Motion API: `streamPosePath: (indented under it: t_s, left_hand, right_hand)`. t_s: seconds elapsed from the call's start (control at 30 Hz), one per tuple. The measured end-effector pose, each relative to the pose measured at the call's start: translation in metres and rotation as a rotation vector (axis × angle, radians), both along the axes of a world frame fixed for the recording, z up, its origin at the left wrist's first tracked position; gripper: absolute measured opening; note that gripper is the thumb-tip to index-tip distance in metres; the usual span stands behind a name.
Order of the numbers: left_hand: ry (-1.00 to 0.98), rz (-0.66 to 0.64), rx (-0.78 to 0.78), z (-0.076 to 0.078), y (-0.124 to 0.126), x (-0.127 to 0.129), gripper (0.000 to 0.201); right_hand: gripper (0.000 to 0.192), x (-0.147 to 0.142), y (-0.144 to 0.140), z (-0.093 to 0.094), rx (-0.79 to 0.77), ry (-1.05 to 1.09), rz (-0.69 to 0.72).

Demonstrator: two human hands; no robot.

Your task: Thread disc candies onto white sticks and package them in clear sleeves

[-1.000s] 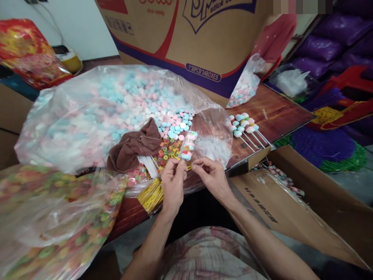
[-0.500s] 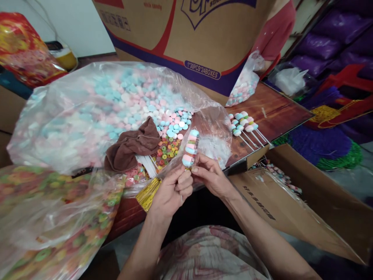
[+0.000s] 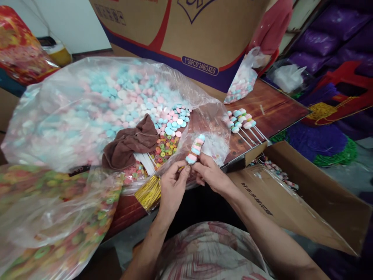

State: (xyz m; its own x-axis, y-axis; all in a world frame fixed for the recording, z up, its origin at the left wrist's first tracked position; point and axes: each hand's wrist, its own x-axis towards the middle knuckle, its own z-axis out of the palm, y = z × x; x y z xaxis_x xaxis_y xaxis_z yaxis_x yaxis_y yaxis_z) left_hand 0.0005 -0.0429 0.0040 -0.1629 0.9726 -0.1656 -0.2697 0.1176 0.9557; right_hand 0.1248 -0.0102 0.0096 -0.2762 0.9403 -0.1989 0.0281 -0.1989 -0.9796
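We hold a wrapped candy stick upright just above the near edge of the table, its stack of pink, white and blue discs tilted a little to the right. Our left hand and right hand meet at its base, thumb and forefinger of each pinched together on the neck of the wrapper, probably so the top stays free while the bottom is drawn tight. What sits between the fingertips there is too small to tell.

Just left of our left hand lies a bundle of gold ties, near enough to reach without shifting. Behind it are white sticks, a brown cloth and a small heap of coloured rings, all at the mouth of the big bag of pastel discs. To the right, finished sticks lie in a row on the wood, heads together and handles pointing toward the open carton. A second bag of rings slumps at the lower left, and a tall printed box stands at the back.
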Motion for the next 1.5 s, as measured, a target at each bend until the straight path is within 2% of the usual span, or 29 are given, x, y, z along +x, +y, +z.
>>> streamPosePath:
  t_s: [0.07, 0.1, 0.17, 0.27, 0.33, 0.4, 0.5, 0.6, 0.7, 0.77, 0.87, 0.93, 1.0, 1.07, 1.13, 1.2, 1.3, 1.33, 1.4, 1.5]
  left_hand:
    - [-0.161, -0.043, -0.088, 0.000, 0.004, -0.002, 0.019]
    - [-0.262, -0.068, -0.143, 0.000, 0.006, -0.004, 0.022]
    - [-0.455, -0.107, -0.250, 0.000, 0.011, -0.006, 0.027]
    - [-0.623, -0.118, -0.347, 0.000, 0.016, -0.008, 0.029]
    - [-0.678, -0.120, -0.373, 0.000, 0.016, -0.008, 0.027]
    - [-0.701, -0.132, -0.382, 0.001, 0.015, -0.008, 0.025]
    - [-0.678, -0.144, -0.348, 0.003, 0.011, -0.005, 0.023]
    - [-0.625, -0.119, -0.274, 0.006, 0.008, 0.002, 0.023]
    - [-0.562, -0.073, -0.268, 0.007, 0.012, 0.012, 0.017]
    - [-0.476, -0.120, -0.285, 0.010, 0.017, 0.017, 0.008]
    - [-0.352, -0.218, -0.247, 0.018, 0.023, 0.020, 0.039]
    - [-0.322, -0.237, -0.205, 0.021, 0.023, 0.022, 0.050]
    - [-0.256, -0.229, -0.150, 0.020, 0.020, 0.025, 0.044]
    - [-0.164, -0.244, -0.096, 0.015, 0.016, 0.032, 0.032]
    - [-0.109, -0.297, -0.076, 0.010, 0.011, 0.042, 0.025]
    - [-0.112, -0.376, -0.083, 0.010, 0.004, 0.052, 0.027]
    - [-0.097, -0.470, -0.081, 0.014, -0.001, 0.068, 0.027]
    - [-0.124, -0.438, -0.076, 0.016, -0.001, 0.073, 0.027]
    - [-0.144, -0.392, -0.091, 0.016, 0.001, 0.083, 0.027]
    - [-0.021, -0.449, -0.080, 0.009, 0.004, 0.093, 0.032]
  right_hand:
    - [0.009, 0.001, -0.002, 0.001, -0.080, 0.077, 0.021]
    - [0.011, 0.001, -0.004, 0.001, -0.047, 0.084, 0.015]
    - [0.012, 0.002, -0.009, -0.001, 0.174, 0.015, -0.043]
    - [0.017, 0.006, -0.013, -0.008, 0.631, -0.213, -0.125]
    - [0.025, 0.010, -0.012, -0.013, 0.835, -0.359, -0.118]
    - [0.028, 0.014, -0.009, -0.017, 0.949, -0.469, -0.096]
    - [0.028, 0.017, -0.004, -0.018, 1.053, -0.558, -0.100]
    - [0.027, 0.014, -0.003, -0.016, 1.091, -0.575, -0.117]
    - [0.022, 0.007, -0.005, -0.014, 1.055, -0.568, -0.224]
    - [0.018, 0.005, -0.008, -0.011, 0.994, -0.546, -0.302]
    - [0.014, 0.013, -0.014, -0.002, 0.856, -0.470, -0.339]
    - [0.013, 0.023, -0.017, 0.006, 0.751, -0.401, -0.353]
    - [0.014, 0.033, -0.019, 0.013, 0.692, -0.357, -0.383]
    - [0.014, 0.040, -0.023, 0.018, 0.701, -0.363, -0.415]
    - [0.014, 0.045, -0.030, 0.021, 0.717, -0.369, -0.450]
    - [0.014, 0.051, -0.042, 0.020, 0.664, -0.305, -0.494]
    - [0.010, 0.067, -0.059, 0.012, 0.452, -0.069, -0.538]
    - [0.010, 0.073, -0.064, 0.006, 0.371, 0.006, -0.527]
    - [0.017, 0.083, -0.073, -0.005, 0.173, 0.184, -0.489]
    - [0.031, 0.089, -0.087, -0.022, -0.074, 0.395, -0.374]
